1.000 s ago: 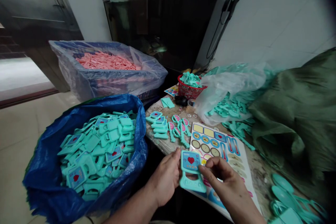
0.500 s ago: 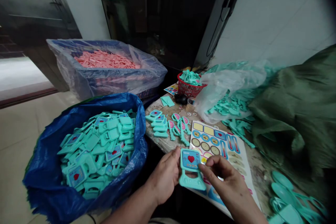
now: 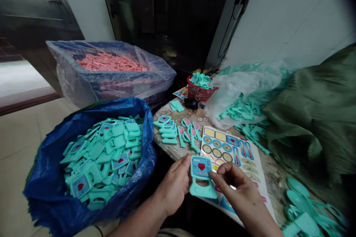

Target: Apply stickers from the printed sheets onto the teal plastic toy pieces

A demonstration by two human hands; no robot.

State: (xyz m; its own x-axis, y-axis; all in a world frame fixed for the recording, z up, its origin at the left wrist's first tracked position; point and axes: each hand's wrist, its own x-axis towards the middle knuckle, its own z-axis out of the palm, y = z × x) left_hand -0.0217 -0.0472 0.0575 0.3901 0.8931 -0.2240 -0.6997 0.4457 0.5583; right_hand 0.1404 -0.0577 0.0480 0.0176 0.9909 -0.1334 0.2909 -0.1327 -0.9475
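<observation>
My left hand (image 3: 175, 182) is closed on the left edge of a mint-green plastic toy heart monitor (image 3: 203, 189), which bears a blue sticker (image 3: 201, 167) with a red heart. At the toy's right edge, the thumb of my right hand (image 3: 236, 185) presses by the sticker's corner, its other fingers curled behind. Under and beyond the toy lies a sticker sheet (image 3: 251, 161) with round, square and thermometer-shaped stickers, some spots peeled bare. More stickered toy monitors (image 3: 168, 132) are stacked on the table, beside toy pieces with pink melon-like stickers (image 3: 194, 132).
A blue sack (image 3: 148, 126) full of toy monitors stands at left. Behind it is a plastic-lined crate (image 3: 116, 77) of pink pieces. On the table (image 3: 274, 170) are a red basket (image 3: 198, 92), a clear bag (image 3: 222, 100) of mint parts, and loose parts (image 3: 303, 207). Dark green cloth (image 3: 314, 118) hangs right.
Both hands hold almost the same pose on the toy monitor. The toy has tilted very slightly, and the whole view has shifted a little.
</observation>
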